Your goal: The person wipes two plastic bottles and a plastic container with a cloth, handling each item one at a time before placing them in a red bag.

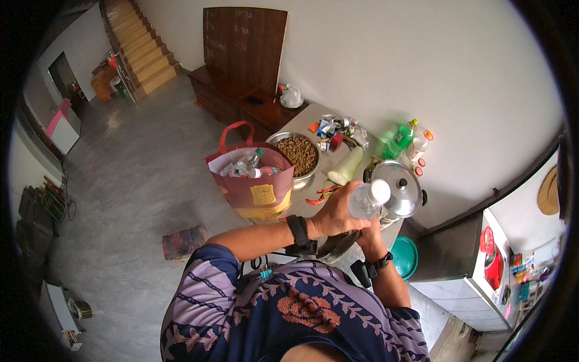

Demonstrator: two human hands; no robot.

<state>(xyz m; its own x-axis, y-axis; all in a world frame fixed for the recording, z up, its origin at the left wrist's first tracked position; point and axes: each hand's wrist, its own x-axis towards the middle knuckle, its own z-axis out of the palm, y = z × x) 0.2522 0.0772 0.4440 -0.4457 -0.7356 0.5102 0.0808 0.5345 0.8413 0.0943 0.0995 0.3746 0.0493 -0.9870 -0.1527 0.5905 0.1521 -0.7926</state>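
Observation:
In front of my chest, my left hand is wrapped around a clear plastic bottle with a white cap. My right hand is just below it, close to the bottle's lower end; its fingers are mostly hidden, so its grip cannot be told. A dark curved object lies beneath the hands, partly covered. Beyond them on the table are red chili peppers, a cut pale green gourd and a lidded metal pot.
At the table's left side, a maroon tote bag holds plastic bottles, beside a metal bowl of brown pieces. Green and clear bottles stand by the wall. A teal basin is at the right, near a cabinet.

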